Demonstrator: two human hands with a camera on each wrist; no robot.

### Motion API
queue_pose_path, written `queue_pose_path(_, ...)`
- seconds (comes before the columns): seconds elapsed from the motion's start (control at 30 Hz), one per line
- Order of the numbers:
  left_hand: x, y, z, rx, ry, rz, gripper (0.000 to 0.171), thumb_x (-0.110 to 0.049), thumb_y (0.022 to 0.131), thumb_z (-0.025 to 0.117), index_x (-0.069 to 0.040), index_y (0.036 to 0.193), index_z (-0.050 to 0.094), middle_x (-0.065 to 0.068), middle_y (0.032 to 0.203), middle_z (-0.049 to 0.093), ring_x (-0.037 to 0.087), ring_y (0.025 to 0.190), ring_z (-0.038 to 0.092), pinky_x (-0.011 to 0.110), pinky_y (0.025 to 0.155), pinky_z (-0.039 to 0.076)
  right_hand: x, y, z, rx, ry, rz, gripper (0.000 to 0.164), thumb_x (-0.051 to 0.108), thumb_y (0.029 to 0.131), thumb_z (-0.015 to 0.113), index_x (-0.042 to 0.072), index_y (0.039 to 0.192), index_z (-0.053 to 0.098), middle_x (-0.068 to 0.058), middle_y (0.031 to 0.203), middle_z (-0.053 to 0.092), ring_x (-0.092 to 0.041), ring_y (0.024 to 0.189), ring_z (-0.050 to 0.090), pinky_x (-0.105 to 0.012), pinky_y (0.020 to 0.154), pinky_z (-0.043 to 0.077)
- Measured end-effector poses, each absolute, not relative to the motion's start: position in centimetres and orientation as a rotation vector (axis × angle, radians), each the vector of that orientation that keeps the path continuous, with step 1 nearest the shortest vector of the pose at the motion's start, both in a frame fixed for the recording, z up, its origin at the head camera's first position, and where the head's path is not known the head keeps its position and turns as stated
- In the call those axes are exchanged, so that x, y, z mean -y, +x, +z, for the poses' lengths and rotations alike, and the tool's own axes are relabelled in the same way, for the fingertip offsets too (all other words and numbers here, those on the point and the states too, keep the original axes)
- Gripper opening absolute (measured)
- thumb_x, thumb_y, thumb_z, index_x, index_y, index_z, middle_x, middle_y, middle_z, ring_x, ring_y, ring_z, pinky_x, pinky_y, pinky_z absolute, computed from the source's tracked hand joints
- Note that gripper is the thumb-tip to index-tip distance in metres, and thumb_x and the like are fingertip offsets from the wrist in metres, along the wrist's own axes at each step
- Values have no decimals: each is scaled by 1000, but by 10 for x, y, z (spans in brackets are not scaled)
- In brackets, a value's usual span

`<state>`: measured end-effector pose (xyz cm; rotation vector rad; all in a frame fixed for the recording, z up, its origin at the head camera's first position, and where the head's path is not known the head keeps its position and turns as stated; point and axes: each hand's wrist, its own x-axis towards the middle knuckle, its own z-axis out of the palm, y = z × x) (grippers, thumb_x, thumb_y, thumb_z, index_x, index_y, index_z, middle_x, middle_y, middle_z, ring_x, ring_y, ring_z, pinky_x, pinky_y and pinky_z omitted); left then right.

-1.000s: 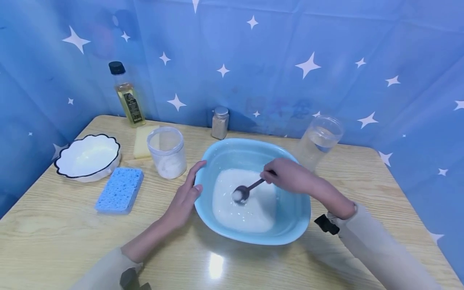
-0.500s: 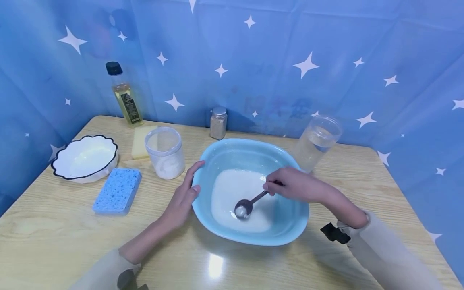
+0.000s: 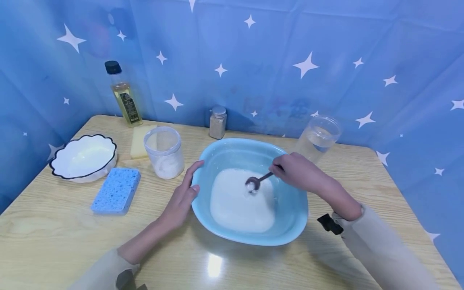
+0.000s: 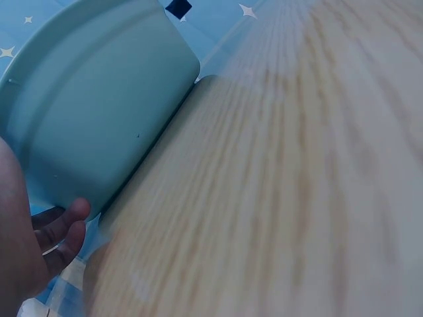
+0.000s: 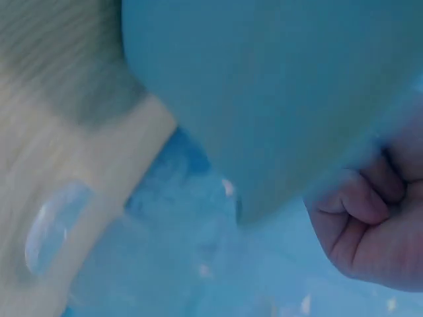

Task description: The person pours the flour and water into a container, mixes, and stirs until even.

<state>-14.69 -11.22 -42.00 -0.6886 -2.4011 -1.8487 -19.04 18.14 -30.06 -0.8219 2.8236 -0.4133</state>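
Note:
A light blue basin [image 3: 250, 237] stands on the wooden table with a milky white liquid [image 3: 239, 213] in its bottom. My left hand [image 3: 180, 201] grips the basin's left rim, thumb and fingers at the edge; in the left wrist view its fingertips touch the outer wall. Over the basin my right hand [image 3: 299, 171] holds a dark spoon [image 3: 266, 176] by the handle, its bowl down at the liquid with some white stuff in it. The right wrist view shows the curled fingers [image 5: 363, 198] beyond the basin wall, which hides the spoon.
Left of the basin are a clear jar of white powder [image 3: 167, 163], a blue sponge [image 3: 117, 191], a yellow sponge [image 3: 139, 143] and a scalloped white dish [image 3: 85, 157]. An oil bottle [image 3: 127, 104], a small shaker [image 3: 218, 123] and a glass of water [image 3: 314, 141] stand behind.
The spoon's bowl moves toward the near side of the liquid, then back up and to the right, with my right hand guiding it. My left hand stays on the rim.

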Motion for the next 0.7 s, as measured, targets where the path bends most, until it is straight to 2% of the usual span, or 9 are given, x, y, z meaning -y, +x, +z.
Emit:
queue_pose_path(0.23,112,-146,-421,2397,-661,-1820,49,-23,97,30,-31,145,24,16,131,46,24,89,62,33,67,53,-151,-191,-316,-2709,-994,-526,28,14,95,50,12,69,58,6,55,43,-7,48,35,-24,50,34)
queue_pose_path(0.4,114,-146,-420,2401,-639,-1829,50,-23,97,30,-35,144,23,13,133,45,23,90,62,33,67,53,-158,-184,-308,-2478,-1022,-530,28,13,95,50,11,68,60,8,56,42,-4,47,33,-21,49,32)
queue_pose_path(0.53,113,-148,-420,2401,-652,-1848,51,-21,97,30,-35,145,22,12,133,45,23,87,63,33,65,54,-181,-186,-294,-2476,-960,-451,29,9,94,51,11,66,59,7,57,44,-5,48,34,-23,49,34)
queue_pose_path(0.7,112,-147,-421,2394,-671,-1863,51,-20,96,30,-32,145,23,16,132,46,24,85,64,33,64,54,-198,-193,-285,-2670,-738,-385,30,9,94,50,8,65,58,3,53,40,-9,46,31,-26,48,32)
